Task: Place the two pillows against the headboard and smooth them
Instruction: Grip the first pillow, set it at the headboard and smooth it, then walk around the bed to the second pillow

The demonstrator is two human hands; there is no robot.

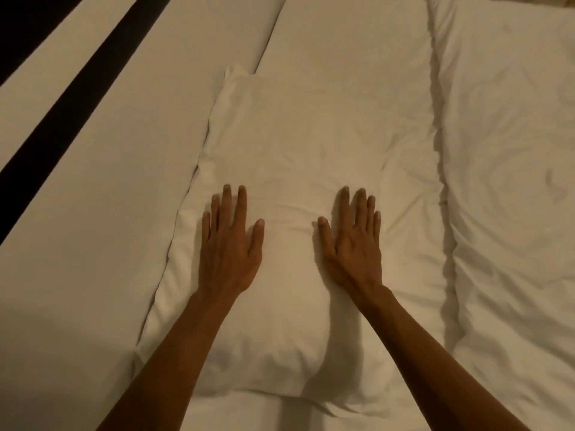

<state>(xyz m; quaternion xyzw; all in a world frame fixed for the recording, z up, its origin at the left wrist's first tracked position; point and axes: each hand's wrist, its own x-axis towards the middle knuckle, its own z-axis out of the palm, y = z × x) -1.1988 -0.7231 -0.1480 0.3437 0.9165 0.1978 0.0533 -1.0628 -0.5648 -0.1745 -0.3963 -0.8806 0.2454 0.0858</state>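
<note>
Both hands lie palm-down on 1 white pillow (289, 213) at the centre of the bed (77, 244). Left hand (228, 244) and right hand (353, 247) have fingers extended and spread flat, each grip apart, clamping nothing. A 2nd pillow (510, 181) lies just beside it, to the right.

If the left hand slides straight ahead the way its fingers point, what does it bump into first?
Probably nothing solid soon. The left hand lies flat on the plump white pillow, fingers pointing up along it. It would keep crossing that pillow's creased cover toward the far corner; what lies beyond is unclear.
</note>
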